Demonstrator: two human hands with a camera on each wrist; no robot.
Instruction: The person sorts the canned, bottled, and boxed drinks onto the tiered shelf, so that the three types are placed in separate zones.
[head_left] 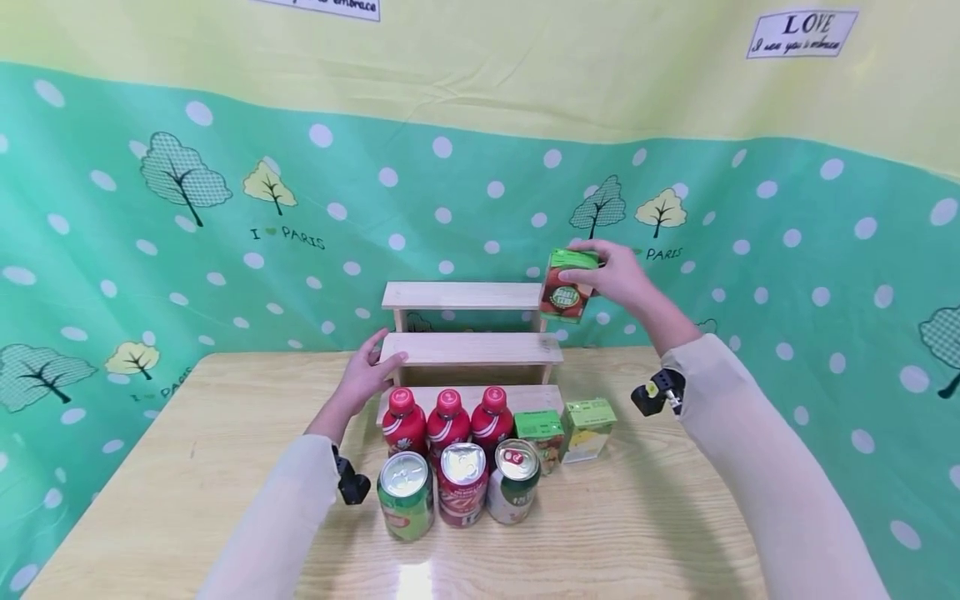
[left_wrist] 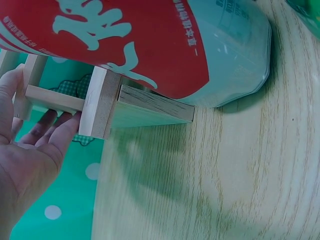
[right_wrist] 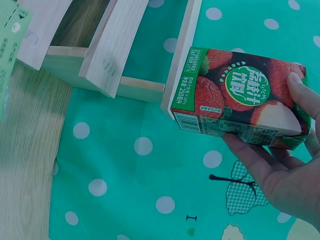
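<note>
My right hand (head_left: 613,273) grips a lychee juice carton (head_left: 567,287) with a green top, at the right end of the top step of a three-step wooden rack (head_left: 472,348). In the right wrist view the carton (right_wrist: 240,95) is pinched between thumb and fingers, its bottom end close to the top board. My left hand (head_left: 370,371) holds the left end of the rack's middle step, thumb on top. The left wrist view shows its fingers (left_wrist: 57,132) curled around the wooden frame (left_wrist: 97,102). Whether the carton touches the board I cannot tell.
Three red bottles (head_left: 448,421) stand before the rack's lowest step. Beside them are a green carton (head_left: 540,429) and a yellow-green carton (head_left: 588,429). Three cans (head_left: 462,483) stand in front on the wooden table (head_left: 225,467). A green dotted cloth (head_left: 450,192) hangs behind.
</note>
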